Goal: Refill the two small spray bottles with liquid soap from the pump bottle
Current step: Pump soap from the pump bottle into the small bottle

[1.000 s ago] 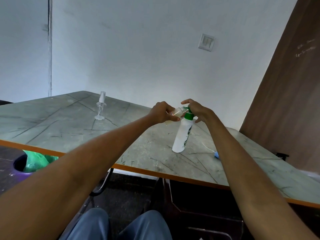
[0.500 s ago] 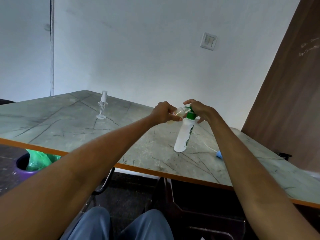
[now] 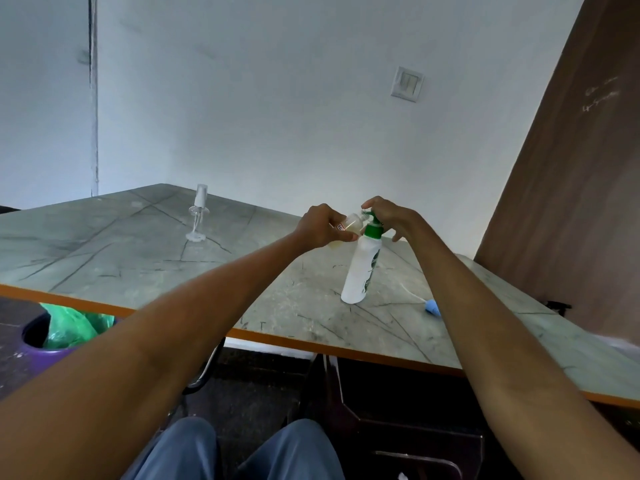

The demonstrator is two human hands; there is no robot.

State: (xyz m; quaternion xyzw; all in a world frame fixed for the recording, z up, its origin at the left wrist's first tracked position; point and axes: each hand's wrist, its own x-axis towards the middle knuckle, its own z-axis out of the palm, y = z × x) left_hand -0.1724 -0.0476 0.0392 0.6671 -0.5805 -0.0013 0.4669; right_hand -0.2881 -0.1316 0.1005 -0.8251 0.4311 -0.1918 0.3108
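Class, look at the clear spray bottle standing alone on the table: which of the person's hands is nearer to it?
Left. The left hand is between the clear spray bottle and the right hand, which rests farther away on the pump bottle.

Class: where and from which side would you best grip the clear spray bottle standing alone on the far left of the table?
Probably pinch the clear spray bottle at its narrow middle, coming from the near side: it stands upright on a flared foot.

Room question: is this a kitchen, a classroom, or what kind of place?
Probably a plain indoor workroom or office, not clearly a kitchen. A long marble-patterned table stands against a bare white wall with a light switch, and a lined waste bin sits beside it on the floor.
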